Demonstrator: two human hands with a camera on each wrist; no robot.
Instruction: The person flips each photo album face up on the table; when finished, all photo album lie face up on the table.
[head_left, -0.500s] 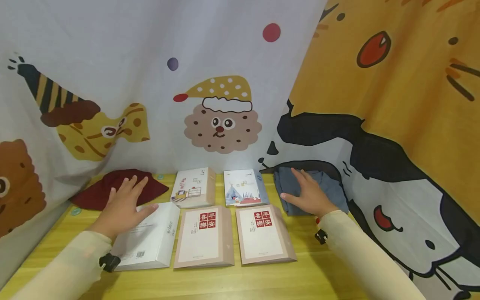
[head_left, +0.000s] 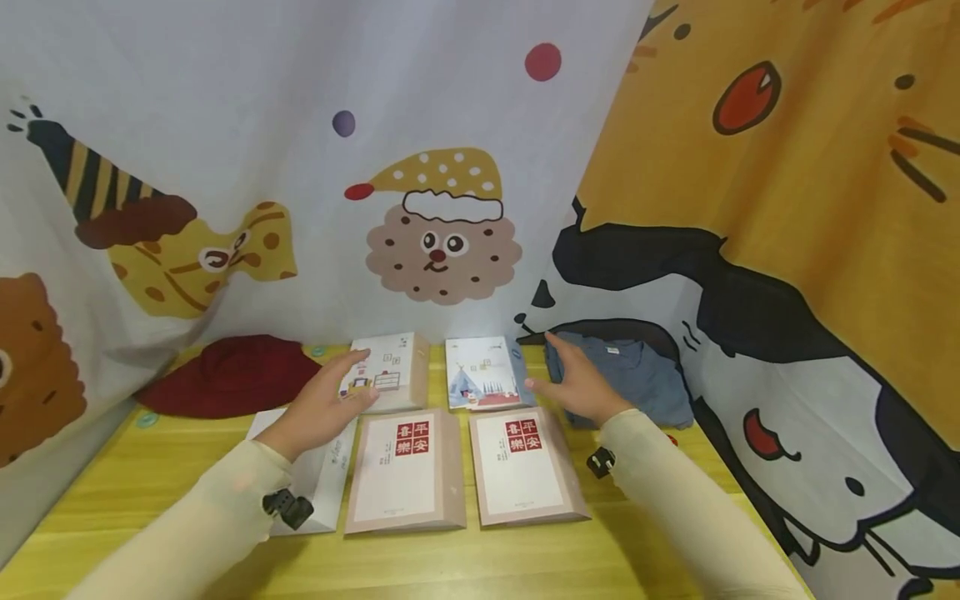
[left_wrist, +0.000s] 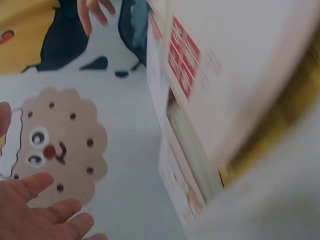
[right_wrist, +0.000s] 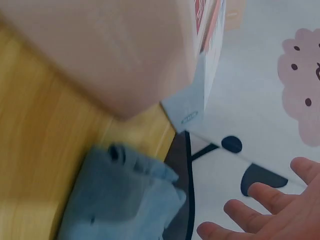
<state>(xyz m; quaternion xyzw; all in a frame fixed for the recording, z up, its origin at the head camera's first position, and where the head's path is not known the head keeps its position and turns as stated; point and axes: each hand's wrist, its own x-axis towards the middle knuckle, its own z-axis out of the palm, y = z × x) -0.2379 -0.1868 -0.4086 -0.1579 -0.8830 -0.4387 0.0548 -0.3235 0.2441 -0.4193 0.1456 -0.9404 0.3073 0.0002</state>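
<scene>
My left hand [head_left: 318,412] hovers over the white book [head_left: 318,471] at the front left, fingers extended and holding nothing. In the left wrist view its fingers [left_wrist: 57,212] are spread. On the other side my right hand [head_left: 581,385] is held in the air by the folded blue-grey garment [head_left: 648,379], with straight fingers [right_wrist: 270,197] and nothing in them. Between the hands stand two pink books with red squares, the left one [head_left: 397,483] and the right one [head_left: 521,475]. Behind them are a white illustrated book [head_left: 408,375] and one with a tent picture [head_left: 480,375].
A dark red hat [head_left: 232,379] lies at the back left of the yellow wood-grain table [head_left: 480,562]. A cartoon-printed curtain [head_left: 450,83] hangs right behind the table and along its right side. Both sleeves carry a small black wrist device [head_left: 288,507].
Both hands have moved inward. The left hand has gone right, from near the hat to above the white book, and the right hand has shifted left, uncovering more of the garment.
</scene>
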